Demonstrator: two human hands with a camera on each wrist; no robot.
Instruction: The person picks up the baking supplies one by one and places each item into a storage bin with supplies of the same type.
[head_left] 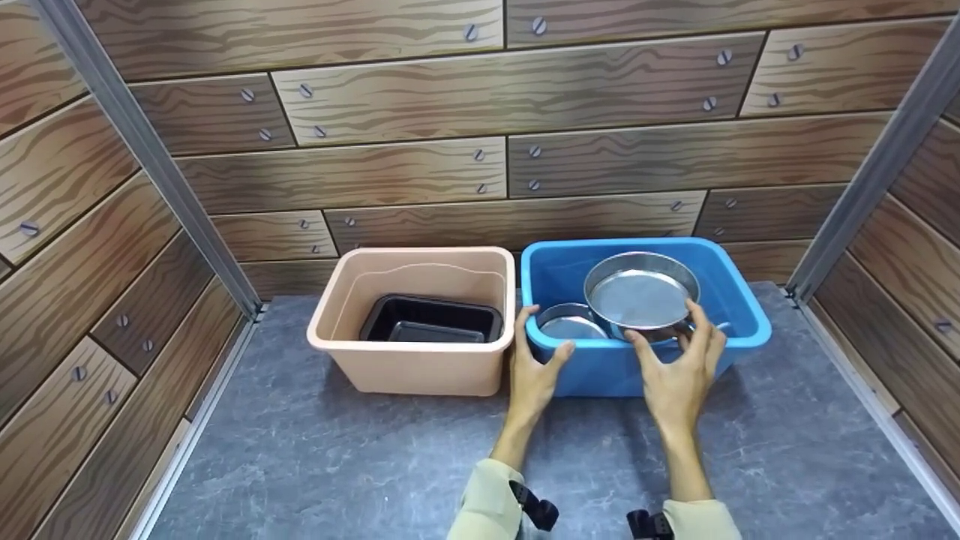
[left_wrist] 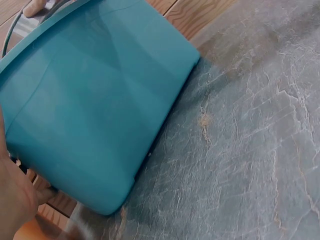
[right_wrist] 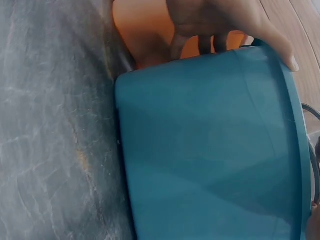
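Observation:
A blue tub (head_left: 739, 326) stands on the grey table, holding a large round metal pan (head_left: 641, 296) that leans tilted over a smaller metal pan (head_left: 570, 326). My left hand (head_left: 541, 352) rests on the tub's near left corner, with the thumb over the front rim and straight fingers down the side. From the right wrist, that left hand (right_wrist: 225, 25) lies on the rim of the blue tub (right_wrist: 210, 150). My right hand (head_left: 675, 352) is spread at the front rim, its thumb and fingertips touching the large pan's near edge. The left wrist view shows the outer wall of the blue tub (left_wrist: 100, 110).
A peach tub (head_left: 416, 367) stands right beside the blue one on the left, with a black plastic tray (head_left: 431, 321) inside. The grey stone-look table (head_left: 315, 457) is walled by wood-pattern panels (head_left: 450, 97) at the back and both sides.

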